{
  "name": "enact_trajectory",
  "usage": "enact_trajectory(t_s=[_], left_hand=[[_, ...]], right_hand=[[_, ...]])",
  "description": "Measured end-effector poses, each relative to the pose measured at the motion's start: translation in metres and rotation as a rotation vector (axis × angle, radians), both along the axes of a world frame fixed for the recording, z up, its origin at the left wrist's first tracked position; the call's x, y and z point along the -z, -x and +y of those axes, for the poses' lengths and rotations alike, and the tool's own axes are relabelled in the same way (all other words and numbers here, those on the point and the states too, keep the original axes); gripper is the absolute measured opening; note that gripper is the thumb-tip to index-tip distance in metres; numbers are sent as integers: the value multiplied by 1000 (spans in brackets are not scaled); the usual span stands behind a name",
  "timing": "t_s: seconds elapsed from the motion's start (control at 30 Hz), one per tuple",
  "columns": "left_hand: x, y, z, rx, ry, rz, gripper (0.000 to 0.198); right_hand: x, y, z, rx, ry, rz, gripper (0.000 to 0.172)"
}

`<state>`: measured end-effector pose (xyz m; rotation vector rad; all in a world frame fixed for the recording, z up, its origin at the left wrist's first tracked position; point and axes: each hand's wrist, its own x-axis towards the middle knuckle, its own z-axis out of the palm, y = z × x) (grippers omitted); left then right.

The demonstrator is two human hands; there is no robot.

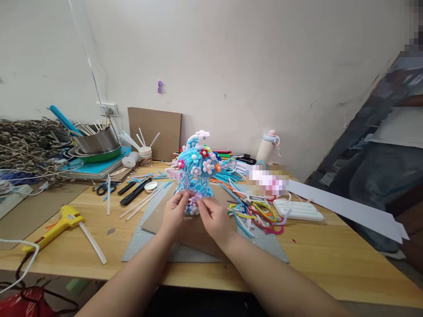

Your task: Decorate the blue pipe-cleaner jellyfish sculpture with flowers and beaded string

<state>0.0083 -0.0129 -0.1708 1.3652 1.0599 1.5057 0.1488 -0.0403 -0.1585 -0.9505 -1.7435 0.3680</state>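
Note:
A blue pipe-cleaner figure (195,169) covered with small fuzzy flowers stands upright on a piece of brown cardboard (155,220) over a grey mat. My left hand (175,214) pinches the lower front of the figure with closed fingers. My right hand (214,218) is also closed in a pinch on a small pale pink and white piece at the figure's base, right beside the left fingertips. What exactly lies between the right fingertips is too small to name apart from the figure.
Loose coloured pipe cleaners (256,211) lie to the right. A yellow glue gun (57,226), glue stick, scissors (105,187) and black knives lie left. A metal pot (95,141), cardboard sheet, bottle (267,147) and white case (299,210) stand around. A person's leg is at far right.

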Motion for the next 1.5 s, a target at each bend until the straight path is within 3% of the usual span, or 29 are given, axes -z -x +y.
enact_trajectory(t_s=[0.13, 0.27, 0.47, 0.57, 0.67, 0.8, 0.93, 1.03, 1.1, 1.2, 1.4, 1.5], left_hand=[[3, 2, 2, -6, -40, 68, 33], [0, 1, 0, -13, -84, 119, 33], [2, 0, -2, 59, 86, 7, 38], [7, -1, 1, 52, 101, 81, 40], [11, -3, 4, 31, 49, 255, 36], [12, -6, 5, 51, -25, 344, 25], [13, -6, 3, 54, -43, 396, 23], [14, -8, 2, 57, -20, 411, 24], [14, -9, 1, 71, 6, 404, 27], [13, -11, 0, 99, 52, 369, 31], [12, -12, 1, 132, 121, 260, 35], [13, -13, 3, 151, 151, 193, 33]], right_hand=[[-3, 2, 4, 84, 138, 244, 23], [-11, 10, 14, 63, 256, 320, 37], [-15, 12, 30, -28, 430, 485, 23], [-12, 9, 31, -48, 448, 549, 27], [-12, 9, 27, -155, 550, 637, 39], [-16, 12, 24, -356, 688, 742, 57], [-24, 5, 25, -431, 621, 405, 56], [-33, -7, 26, -341, 449, 17, 42], [-38, -13, 29, -297, 371, -117, 39], [-38, -14, 39, -315, 380, -44, 37], [-27, -4, 53, -553, 595, 439, 40], [-24, -3, 55, -501, 561, 480, 36]])
